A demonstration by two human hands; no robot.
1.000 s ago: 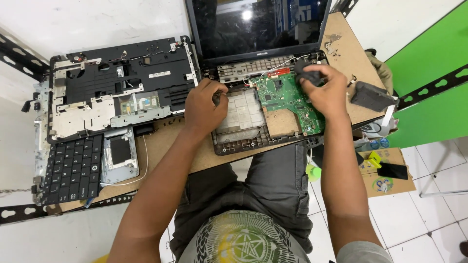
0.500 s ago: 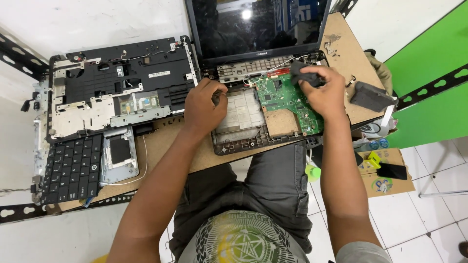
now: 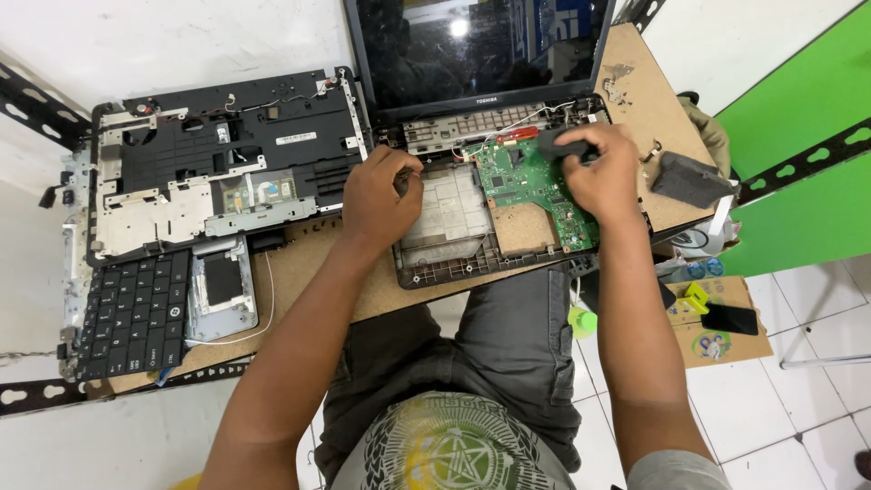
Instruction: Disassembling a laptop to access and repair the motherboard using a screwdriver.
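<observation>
Two hands are kept on the opened laptop base [image 3: 472, 227], hardly shifted within the last second. Right hand [image 3: 603, 172] is closed on a dark grey block [image 3: 555, 142] above the green circuit board [image 3: 531, 186]; left hand [image 3: 379, 198] is curled, empty, at the base's left rim on the desk [image 3: 299, 272].

White tiled floor [image 3: 807, 363]; green wall [image 3: 798, 118]; brown board tabletop [image 3: 308, 272].
</observation>
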